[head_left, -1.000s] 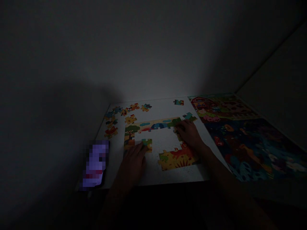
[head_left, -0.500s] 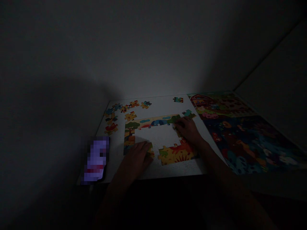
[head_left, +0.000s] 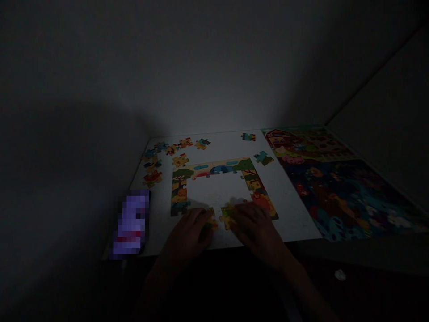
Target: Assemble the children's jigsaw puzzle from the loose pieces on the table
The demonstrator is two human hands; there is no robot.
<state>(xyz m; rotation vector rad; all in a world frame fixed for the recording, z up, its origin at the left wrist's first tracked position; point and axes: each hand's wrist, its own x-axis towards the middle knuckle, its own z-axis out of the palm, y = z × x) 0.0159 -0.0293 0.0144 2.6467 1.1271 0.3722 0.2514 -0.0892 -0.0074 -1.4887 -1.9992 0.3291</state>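
Note:
A partly assembled jigsaw puzzle (head_left: 192, 171) lies on the white board as a frame of joined pieces, with trees, clouds and animals in its picture. There is a gap in the middle of its lower edge. Left of that gap, my left hand (head_left: 191, 230) is closed on a yellowish puzzle piece (head_left: 212, 220), its fingers on top and thumb at the near side. My right hand (head_left: 258, 223) grips the lower right puzzle section (head_left: 226, 217) across the gap, covering much of it. The two pieces are apart.
Several loose puzzle pieces (head_left: 180, 160) lie along the board's left and back. Two more, one teal-toned piece (head_left: 263, 157) and one darker piece (head_left: 248, 137), are at the right. Colourful picture sheets (head_left: 335, 197) cover the right side. A lit phone (head_left: 132, 219) lies at the left edge.
My right hand has come down from the puzzle's upper right corner to its lower right section, uncovering the right side. My left hand stays at the lower left piece.

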